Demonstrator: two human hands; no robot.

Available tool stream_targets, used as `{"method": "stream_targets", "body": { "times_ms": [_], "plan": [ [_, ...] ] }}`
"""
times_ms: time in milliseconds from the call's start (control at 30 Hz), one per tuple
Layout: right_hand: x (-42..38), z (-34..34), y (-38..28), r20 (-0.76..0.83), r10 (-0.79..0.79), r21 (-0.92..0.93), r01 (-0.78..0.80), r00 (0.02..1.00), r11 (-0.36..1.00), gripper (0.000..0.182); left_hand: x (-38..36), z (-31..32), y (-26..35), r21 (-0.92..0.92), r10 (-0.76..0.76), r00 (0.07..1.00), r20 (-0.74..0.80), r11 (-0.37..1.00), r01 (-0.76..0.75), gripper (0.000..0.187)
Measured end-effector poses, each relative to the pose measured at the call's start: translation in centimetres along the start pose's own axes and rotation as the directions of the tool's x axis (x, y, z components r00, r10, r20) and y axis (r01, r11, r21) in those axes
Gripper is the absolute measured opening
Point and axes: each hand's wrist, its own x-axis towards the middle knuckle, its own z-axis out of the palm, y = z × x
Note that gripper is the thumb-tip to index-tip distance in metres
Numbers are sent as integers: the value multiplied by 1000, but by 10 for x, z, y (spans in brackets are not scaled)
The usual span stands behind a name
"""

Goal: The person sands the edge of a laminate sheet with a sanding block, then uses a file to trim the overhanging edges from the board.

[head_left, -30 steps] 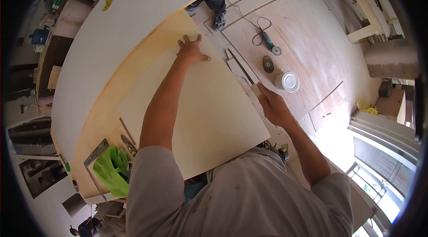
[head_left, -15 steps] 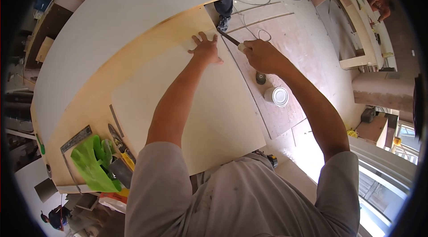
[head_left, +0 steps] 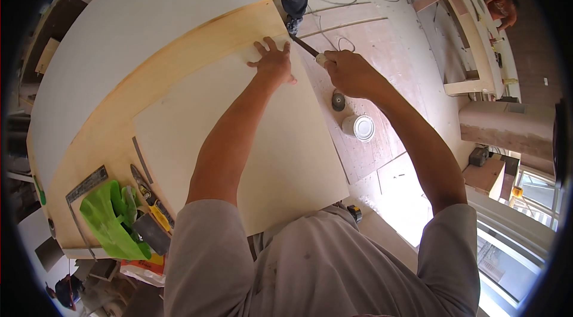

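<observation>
A pale flat board (head_left: 292, 150) lies in front of me on a larger plywood sheet (head_left: 101, 144). My left hand (head_left: 274, 65) rests on the board near its far right corner, fingers spread, holding nothing. My right hand (head_left: 351, 73) is closed around the light handle of a file (head_left: 305, 46). The file's dark, narrow blade reaches to the board's far right corner, close to my left fingers. Whether the blade touches the edge is too small to tell.
A curved white panel (head_left: 149, 36) covers the far left. Near my left elbow lie a metal square (head_left: 86, 181), a green bag (head_left: 101, 215) and a yellow-handled tool (head_left: 160, 217). A white can (head_left: 363, 128) stands on floor sheets. A person's leg (head_left: 295, 4) is beyond the corner.
The view has shifted slightly, so the board and surrounding things sit further left. My left hand stays on the board, and my right hand still grips the file at the corner.
</observation>
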Motion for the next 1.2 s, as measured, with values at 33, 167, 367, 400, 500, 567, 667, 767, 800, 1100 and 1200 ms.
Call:
{"method": "stream_targets", "body": {
  "times_ms": [33,167,367,400,500,567,667,767,800,1100,1200],
  "plan": [
    [0,2,4,-27,-22,14,22,999,1000,27,0,0,-1,-1,-3,1000,-2,1000,3,117],
    [24,51,28,-76,-58,-21,57,995,998,28,-1,1,1,2,-10,1000,2,1000,10,116],
    [-3,15,12,39,21,34,-22,999,999,27,-1,-1,1,19,-15,1000,16,1000,15,115],
    [-13,9,9,64,34,62,-38,997,997,27,-1,-1,2,23,-17,1000,13,1000,16,115],
    [-18,26,18,-93,-35,78,42,995,996,26,2,-1,2,31,-28,999,20,999,27,116],
    [-1,52,25,1,-23,-38,23,1000,999,26,1,-2,2,30,-31,999,22,999,30,116],
    [7,78,50,-54,-95,-28,94,994,995,27,0,-2,1,32,-17,1000,8,999,17,116],
    [-16,38,24,-19,0,42,1,1000,999,28,4,4,-1,40,-15,1000,-7,999,15,118],
    [-25,23,15,-1,63,85,-63,998,994,28,5,3,-1,43,-19,1000,-5,999,19,119],
    [-15,72,43,32,-63,-61,64,998,996,30,5,2,-1,36,-23,1000,3,999,23,115],
    [-37,39,31,14,18,49,-19,1000,999,31,5,2,-1,34,-22,1000,1,999,22,115]
  ]
}}
